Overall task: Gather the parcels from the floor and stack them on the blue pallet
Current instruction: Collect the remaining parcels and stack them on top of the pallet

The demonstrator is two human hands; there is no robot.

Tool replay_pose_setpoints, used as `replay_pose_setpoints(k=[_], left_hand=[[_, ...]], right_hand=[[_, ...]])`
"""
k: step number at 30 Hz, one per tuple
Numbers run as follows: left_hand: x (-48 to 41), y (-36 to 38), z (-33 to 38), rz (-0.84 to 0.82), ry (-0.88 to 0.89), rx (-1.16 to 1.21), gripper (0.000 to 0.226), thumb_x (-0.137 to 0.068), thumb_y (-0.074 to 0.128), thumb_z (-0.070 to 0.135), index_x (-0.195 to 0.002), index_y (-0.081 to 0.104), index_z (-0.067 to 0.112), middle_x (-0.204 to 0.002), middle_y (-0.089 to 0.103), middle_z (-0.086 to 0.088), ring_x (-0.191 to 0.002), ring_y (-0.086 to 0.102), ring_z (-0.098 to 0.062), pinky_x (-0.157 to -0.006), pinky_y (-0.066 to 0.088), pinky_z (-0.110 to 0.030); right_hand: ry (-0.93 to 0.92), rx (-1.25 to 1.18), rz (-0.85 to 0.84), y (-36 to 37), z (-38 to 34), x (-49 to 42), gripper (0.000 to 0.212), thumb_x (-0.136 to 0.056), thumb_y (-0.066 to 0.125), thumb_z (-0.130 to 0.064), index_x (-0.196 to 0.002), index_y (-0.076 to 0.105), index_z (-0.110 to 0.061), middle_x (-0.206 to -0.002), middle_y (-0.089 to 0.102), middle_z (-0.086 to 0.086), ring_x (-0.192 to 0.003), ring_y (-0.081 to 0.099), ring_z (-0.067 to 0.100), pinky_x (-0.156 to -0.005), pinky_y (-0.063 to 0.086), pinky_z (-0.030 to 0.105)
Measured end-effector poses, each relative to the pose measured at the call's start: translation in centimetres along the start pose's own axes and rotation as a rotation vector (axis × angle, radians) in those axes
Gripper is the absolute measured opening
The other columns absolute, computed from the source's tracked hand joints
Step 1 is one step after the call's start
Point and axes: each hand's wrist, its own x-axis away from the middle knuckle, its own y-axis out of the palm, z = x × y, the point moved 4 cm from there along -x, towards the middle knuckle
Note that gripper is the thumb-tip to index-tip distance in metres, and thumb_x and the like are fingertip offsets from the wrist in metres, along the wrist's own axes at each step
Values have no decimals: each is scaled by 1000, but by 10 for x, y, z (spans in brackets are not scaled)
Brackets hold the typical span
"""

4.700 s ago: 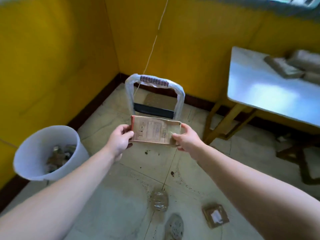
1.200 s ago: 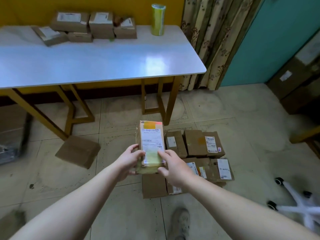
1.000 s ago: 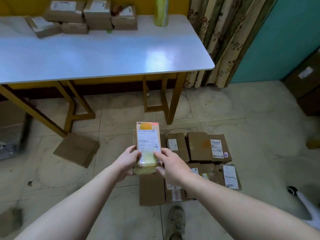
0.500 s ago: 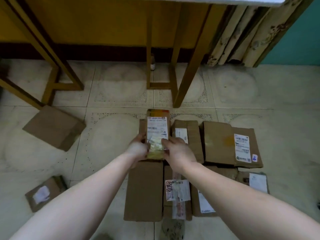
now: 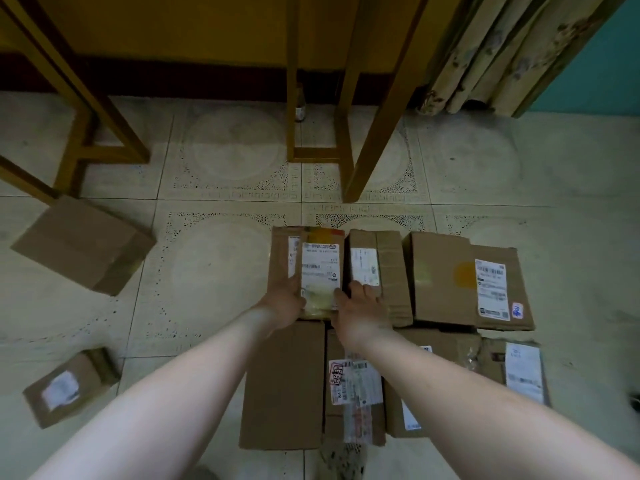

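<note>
A small labelled parcel (image 5: 320,271) is held in both hands over a group of parcels (image 5: 440,278) on the tiled floor (image 5: 214,271).

The left hand (image 5: 284,301) and right hand (image 5: 360,306) are each closed in a grip on the parcel's near end (white label facing up), just above a brown box (image 5: 281,251). Two loose boxes (image 5: 83,244) lie well apart to the left, near yellow worktop legs (image 5: 374,133). No blue pallet can be made out.

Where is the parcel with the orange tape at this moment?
In the head view it is at centre: the parcel with the orange tape is held by the left hand and right hand, over the far-left box of the group.
</note>
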Motion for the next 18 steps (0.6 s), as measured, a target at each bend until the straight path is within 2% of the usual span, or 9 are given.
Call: replay_pose_setpoints(k=[2,4,5,7,8,9,10,12,18], left_hand=[[8,-13,2,44,-3,-51,54,-95,46,30,-146,29,25,-146,41,-1,-128,43,-23,-94,37,-27],[24,-32,5,81,-14,-70,52,-96,47,30,-145,32,22,-145,43,-5,-122,48,-23,-91,39,-25],[34,-44,6,100,-27,-83,53,-96,48,28,-146,30,22,-146,41,-6,-116,52,-22,-87,40,-20],[64,-69,10,126,-51,-140,58,-96,49,28,-148,24,24,-148,37,-9,-91,57,-14,-68,45,-11],[83,-80,13,141,-54,-189,60,-95,50,30,-148,23,25,-148,38,-9,-86,58,-14,-64,47,-14],[104,-91,15,152,-48,-239,61,-94,51,32,-149,22,25,-148,37,-9,-95,59,-18,-73,49,-20],[128,-100,15,151,-41,-280,63,-94,52,33,-149,23,24,-150,35,-7,-115,55,-21,-91,45,-26],[176,-121,10,144,-41,-308,64,-93,53,34,-149,23,23,-153,29,-3,-137,34,-22,-109,29,-32],[322,-234,-28,325,-123,-250,65,-92,56,33,-148,24,24,-154,28,-4,-139,31,-22,-110,28,-34]], right_hand=[[15,-51,-30,-10,3,4,57,-93,48,-27,-145,25,-19,-148,22,11,-135,20,32,-108,28,44],[48,-91,-42,-28,2,11,59,-93,50,-30,-146,27,-20,-148,24,10,-135,23,31,-107,33,46],[64,-104,-37,-42,-1,17,60,-92,51,-31,-146,28,-20,-148,26,11,-135,26,31,-106,34,46],[85,-125,-22,-74,-9,31,59,-92,50,-31,-146,31,-18,-147,31,13,-133,31,33,-106,36,45],[89,-131,-23,-90,-14,42,58,-92,50,-33,-145,33,-17,-146,32,14,-132,33,33,-106,37,45],[92,-134,-31,-105,-20,54,57,-93,50,-36,-144,34,-16,-147,33,15,-132,35,33,-105,37,45],[98,-136,-43,-117,-27,68,57,-93,50,-38,-144,35,-15,-147,33,15,-131,36,33,-104,39,45],[89,-116,-59,-143,-46,98,57,-94,49,-41,-143,36,-15,-147,34,14,-130,37,33,-102,41,45],[-60,-62,-33,-226,-160,166,58,-94,50,-43,-144,35,-17,-143,37,11,-121,46,31,-95,48,42]])
